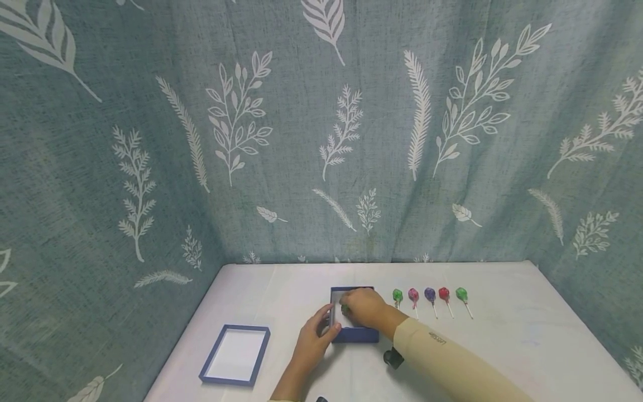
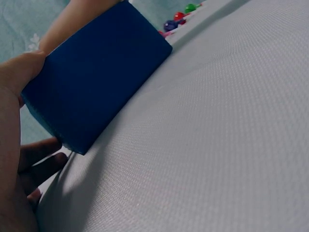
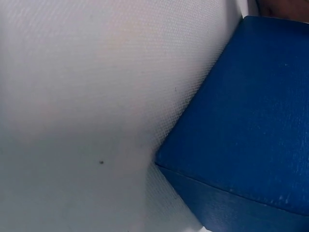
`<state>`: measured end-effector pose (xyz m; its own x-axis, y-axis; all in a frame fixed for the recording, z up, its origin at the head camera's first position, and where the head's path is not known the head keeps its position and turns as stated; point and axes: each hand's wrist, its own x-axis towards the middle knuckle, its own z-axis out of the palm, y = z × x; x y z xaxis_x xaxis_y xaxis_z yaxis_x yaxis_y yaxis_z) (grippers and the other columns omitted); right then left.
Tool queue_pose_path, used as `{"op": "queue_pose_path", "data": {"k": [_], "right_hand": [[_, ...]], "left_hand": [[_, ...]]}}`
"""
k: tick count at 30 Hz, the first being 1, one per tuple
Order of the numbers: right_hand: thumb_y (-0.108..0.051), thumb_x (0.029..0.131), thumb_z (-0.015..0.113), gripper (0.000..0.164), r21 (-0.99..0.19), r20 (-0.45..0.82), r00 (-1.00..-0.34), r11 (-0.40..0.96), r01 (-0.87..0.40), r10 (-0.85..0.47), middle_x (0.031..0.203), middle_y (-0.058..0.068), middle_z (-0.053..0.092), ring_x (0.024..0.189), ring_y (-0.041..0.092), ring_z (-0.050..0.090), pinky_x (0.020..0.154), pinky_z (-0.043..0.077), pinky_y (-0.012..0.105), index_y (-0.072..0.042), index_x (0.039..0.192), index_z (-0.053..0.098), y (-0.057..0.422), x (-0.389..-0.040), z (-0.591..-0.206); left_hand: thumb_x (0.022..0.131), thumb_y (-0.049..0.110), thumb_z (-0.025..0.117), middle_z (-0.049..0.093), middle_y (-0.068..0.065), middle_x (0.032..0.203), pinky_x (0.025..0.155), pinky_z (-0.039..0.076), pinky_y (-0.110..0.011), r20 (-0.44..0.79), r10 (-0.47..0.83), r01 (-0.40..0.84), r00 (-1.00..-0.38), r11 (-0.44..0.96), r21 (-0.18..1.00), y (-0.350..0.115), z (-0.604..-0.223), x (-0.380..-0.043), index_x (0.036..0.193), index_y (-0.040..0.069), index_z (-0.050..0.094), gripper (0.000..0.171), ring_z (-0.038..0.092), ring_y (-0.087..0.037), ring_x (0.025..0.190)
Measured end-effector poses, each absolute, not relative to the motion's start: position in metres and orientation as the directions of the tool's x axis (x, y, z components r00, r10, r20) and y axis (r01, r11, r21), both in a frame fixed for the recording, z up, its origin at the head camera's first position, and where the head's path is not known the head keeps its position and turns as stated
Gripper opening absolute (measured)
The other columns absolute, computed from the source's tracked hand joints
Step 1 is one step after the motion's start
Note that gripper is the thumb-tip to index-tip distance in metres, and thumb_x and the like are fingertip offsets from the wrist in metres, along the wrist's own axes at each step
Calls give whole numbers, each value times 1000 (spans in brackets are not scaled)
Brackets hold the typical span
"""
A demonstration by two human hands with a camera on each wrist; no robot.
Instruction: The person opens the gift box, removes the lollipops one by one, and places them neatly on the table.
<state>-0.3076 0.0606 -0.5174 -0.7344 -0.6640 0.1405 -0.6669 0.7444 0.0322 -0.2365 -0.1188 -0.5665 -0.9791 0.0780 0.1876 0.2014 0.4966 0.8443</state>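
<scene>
An open blue box (image 1: 355,335) with a pale inside stands on the white table. My left hand (image 1: 312,339) holds its left side, thumb at the near left corner and fingers along the outer wall. Reaching in over the right wall, my right hand (image 1: 369,308) pinches a green lollipop (image 1: 345,309) inside the box; its stick is hidden by the hand. The left wrist view has the box's blue outer wall (image 2: 101,72) between thumb and fingers. Only a blue box corner (image 3: 241,121) fills the right part of the right wrist view.
Right of the box lies a row of several wrapped lollipops, among them a pink one (image 1: 413,294), a purple one (image 1: 430,294) and a red one (image 1: 444,293). A blue-rimmed lid (image 1: 224,353) lies inside-up at the left. A patterned curtain (image 1: 301,223) hangs behind the table (image 1: 502,346).
</scene>
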Motion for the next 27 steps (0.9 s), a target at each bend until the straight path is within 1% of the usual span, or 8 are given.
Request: {"op": "queue_pose_path", "data": {"k": [5,8,12,14,16,18,24,27], "right_hand": [[-28,94,66,24,46,88,-733,738,-673,-674,114,-2,69,102,20,66,89,54,37,-22,116,70,61,-308,-520],[-29,94,65,24,41,80,-727,731,-682,-682,113,-2,69,101,20,67,88,54,38,-22,116,70,62,-307,-519],[-28,93,67,23,-1,92,-725,728,-686,-683,106,-4,69,98,19,67,87,54,37,-22,114,69,63,-306,-515],[-28,91,70,26,-23,99,-730,732,-681,-676,101,-6,67,95,17,66,87,54,37,-23,116,67,65,-305,-511],[-29,89,72,30,-28,102,-732,734,-679,-673,95,-7,65,90,16,66,85,54,37,-23,118,65,66,-303,-505],[-29,88,73,32,-24,113,-724,727,-687,-680,92,-8,62,86,14,65,83,54,36,-22,118,64,67,-302,-498],[-24,90,70,24,-39,117,-722,723,-690,-682,91,-9,60,83,13,62,79,54,36,-20,112,62,73,-301,-481],[-24,91,70,21,-55,121,-720,720,-692,-683,91,-10,59,83,12,62,80,53,36,-21,110,60,77,-300,-474]], "left_hand": [[92,48,62,57,-6,136,107,28,-63,182,76,195,-980,507,840,-118,-568,-235,142,27,49,55,47,-33,130],[93,47,61,58,-6,134,107,29,-63,187,78,201,-979,514,834,-118,-569,-235,142,26,49,55,47,-33,129],[93,47,61,58,-8,134,106,28,-64,199,81,212,-977,511,833,-118,-569,-235,141,26,50,54,48,-34,128],[93,48,60,57,-9,135,105,28,-65,204,84,218,-975,507,834,-118,-568,-234,141,26,49,54,48,-35,128],[93,49,60,56,-9,136,106,28,-65,197,82,212,-977,502,839,-118,-567,-234,142,27,49,54,48,-34,128],[93,50,60,55,-9,137,106,29,-63,190,83,206,-978,498,842,-118,-566,-234,142,27,49,55,49,-33,128],[93,48,61,54,-10,139,106,33,-59,200,87,217,-976,492,843,-118,-565,-235,142,26,49,55,51,-32,126],[93,48,61,54,-10,139,106,33,-60,202,84,217,-976,496,841,-118,-566,-237,142,25,50,55,51,-32,126]]}}
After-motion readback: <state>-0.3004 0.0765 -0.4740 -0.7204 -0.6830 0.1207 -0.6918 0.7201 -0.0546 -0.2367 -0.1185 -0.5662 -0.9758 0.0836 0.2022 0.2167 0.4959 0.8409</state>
